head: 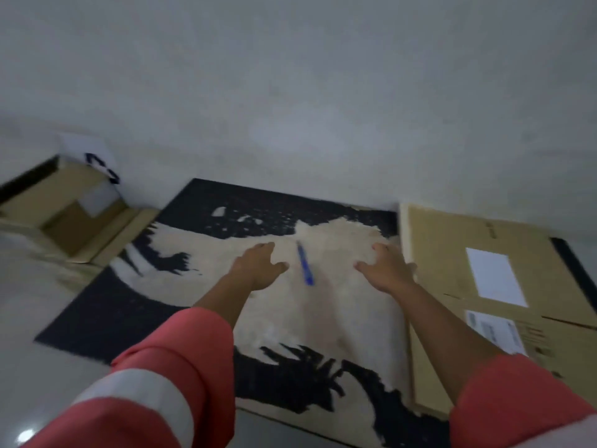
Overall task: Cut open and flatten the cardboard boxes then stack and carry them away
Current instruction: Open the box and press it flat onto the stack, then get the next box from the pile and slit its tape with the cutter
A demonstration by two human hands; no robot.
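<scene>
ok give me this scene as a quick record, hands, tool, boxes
left hand: open, over the rug
right hand: open, at the flat cardboard's left edge, contact unclear
blue tool: on the rug between the hands, unheld
flat cardboard: right, labels up
open box: far left, not flattened

Coral-red sleeves pushed up forearms; pale reflective band round left sleeve; hands bare.

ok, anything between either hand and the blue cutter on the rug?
Nothing visible. The blue cutter lies bare on the rug between the left hand and right hand, touching neither; the flattened cardboard box lies off to its right.
</scene>
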